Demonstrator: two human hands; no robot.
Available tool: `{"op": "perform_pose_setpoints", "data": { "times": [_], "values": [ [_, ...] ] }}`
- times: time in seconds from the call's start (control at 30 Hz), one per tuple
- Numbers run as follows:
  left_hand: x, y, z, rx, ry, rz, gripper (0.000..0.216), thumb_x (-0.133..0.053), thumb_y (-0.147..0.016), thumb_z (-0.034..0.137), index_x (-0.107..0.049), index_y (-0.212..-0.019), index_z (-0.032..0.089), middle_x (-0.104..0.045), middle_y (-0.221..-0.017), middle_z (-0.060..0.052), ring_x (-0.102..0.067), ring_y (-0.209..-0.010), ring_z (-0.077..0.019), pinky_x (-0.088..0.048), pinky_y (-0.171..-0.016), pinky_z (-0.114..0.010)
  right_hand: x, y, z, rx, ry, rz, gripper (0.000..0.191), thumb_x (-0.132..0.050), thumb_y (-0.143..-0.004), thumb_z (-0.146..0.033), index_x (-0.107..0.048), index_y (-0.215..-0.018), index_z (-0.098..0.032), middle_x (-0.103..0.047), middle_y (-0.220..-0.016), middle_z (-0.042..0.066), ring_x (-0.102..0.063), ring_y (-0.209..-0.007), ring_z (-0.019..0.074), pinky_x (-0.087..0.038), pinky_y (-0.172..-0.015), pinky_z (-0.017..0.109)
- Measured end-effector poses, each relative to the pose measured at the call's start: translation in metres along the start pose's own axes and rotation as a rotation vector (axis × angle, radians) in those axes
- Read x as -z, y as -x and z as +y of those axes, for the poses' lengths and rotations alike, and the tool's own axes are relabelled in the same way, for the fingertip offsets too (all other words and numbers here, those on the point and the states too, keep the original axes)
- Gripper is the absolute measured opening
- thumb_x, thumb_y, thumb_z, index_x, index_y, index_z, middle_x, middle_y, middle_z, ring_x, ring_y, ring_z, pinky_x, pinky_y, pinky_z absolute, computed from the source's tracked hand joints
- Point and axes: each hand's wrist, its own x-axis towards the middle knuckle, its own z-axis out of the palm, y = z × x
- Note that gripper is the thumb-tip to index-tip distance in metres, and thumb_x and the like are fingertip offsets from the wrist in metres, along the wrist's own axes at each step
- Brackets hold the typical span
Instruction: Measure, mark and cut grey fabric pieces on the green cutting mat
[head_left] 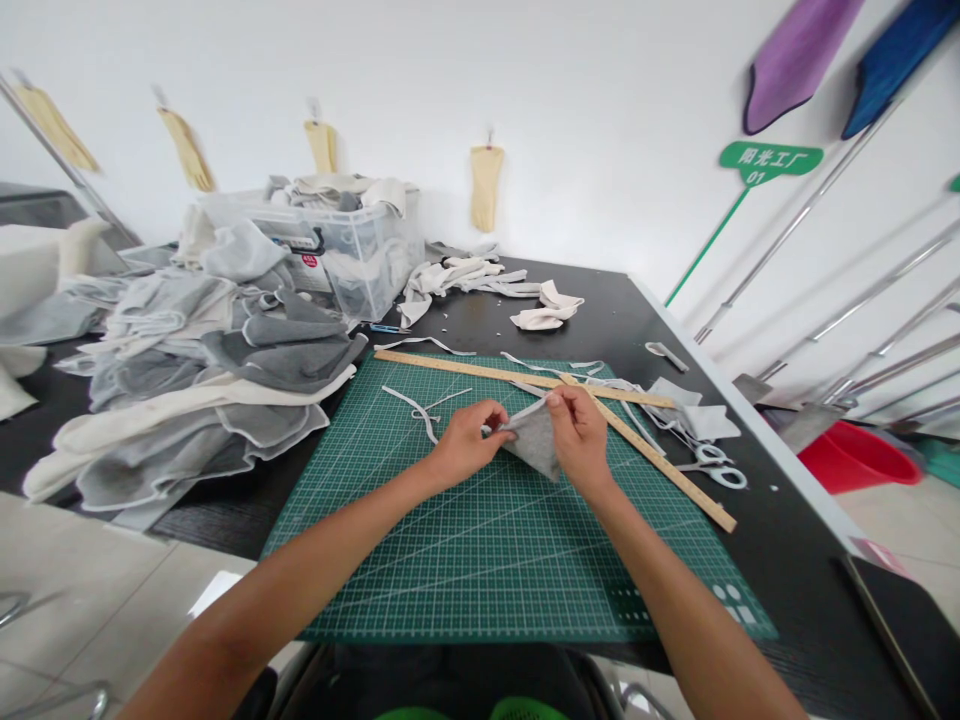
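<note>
A small grey piece of cloth point(536, 445) hangs between my two hands, just above the green cutting mat point(450, 560). My left hand point(469, 440) pinches its left upper edge between thumb and fingers. At the opposite end, my right hand point(581, 430) grips the top corner, and the lower point droops toward the mat. Behind the hands lie two wooden rulers, one across the mat point(465, 368) and one slanting to the right point(667, 465). Thin white fabric strips point(424, 412) are scattered on the mat's far half.
Heaped grey and white cloths point(195, 350) cover the table's left side, before a clear plastic bin point(360, 260) of fabric. White-handled scissors point(716, 465) lie at right beside fabric scraps point(701, 410). A blue-handled tool point(386, 328) rests beyond the mat. A red bucket point(859, 455) stands past the right edge.
</note>
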Motion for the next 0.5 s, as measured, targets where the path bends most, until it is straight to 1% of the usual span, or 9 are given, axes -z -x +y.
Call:
{"op": "perform_pose_setpoints", "data": {
  "times": [0.2, 0.3, 0.4, 0.5],
  "values": [
    [0.007, -0.005, -0.002, -0.008, 0.094, 0.03, 0.013, -0.075, -0.079, 0.023, -0.062, -0.081, 0.019, -0.064, -0.076, 0.003, -0.058, -0.072, -0.0125, -0.045, -0.069, -0.025, 0.005, -0.001, -0.002, 0.061, 0.036, 0.043, 0.018, -0.056, -0.099, -0.036, -0.064, -0.09, -0.022, -0.063, -0.079, 0.001, -0.056, -0.073, 0.0186, -0.044, -0.067, 0.032],
    [0.013, -0.007, 0.001, -0.036, 0.155, 0.036, 0.012, -0.072, -0.081, 0.023, -0.063, -0.079, 0.018, -0.066, -0.078, 0.001, -0.059, -0.074, -0.0128, -0.046, -0.073, -0.026, 0.009, -0.003, -0.001, 0.108, 0.057, 0.053, 0.017, -0.057, -0.098, -0.035, -0.065, -0.089, -0.022, -0.063, -0.08, 0.001, -0.057, -0.073, 0.0187, -0.045, -0.067, 0.032],
    [0.018, -0.008, 0.003, -0.043, 0.289, -0.02, 0.016, -0.071, -0.084, 0.028, -0.061, -0.08, 0.017, -0.068, -0.084, -0.002, -0.062, -0.081, -0.0144, -0.047, -0.079, -0.028, 0.013, -0.005, -0.001, 0.151, 0.076, 0.066, 0.016, -0.058, -0.099, -0.033, -0.066, -0.091, -0.022, -0.065, -0.081, 0.001, -0.057, -0.073, 0.0184, -0.045, -0.068, 0.032],
    [0.019, -0.008, 0.004, -0.011, 0.481, -0.106, 0.025, -0.074, -0.083, 0.036, -0.058, -0.08, 0.016, -0.067, -0.085, -0.004, -0.061, -0.078, -0.0142, -0.047, -0.073, -0.028, 0.017, -0.006, 0.0, 0.165, 0.094, 0.069, 0.015, -0.058, -0.098, -0.033, -0.066, -0.093, -0.023, -0.066, -0.083, 0.001, -0.058, -0.075, 0.0184, -0.046, -0.069, 0.032]
  ]
}}
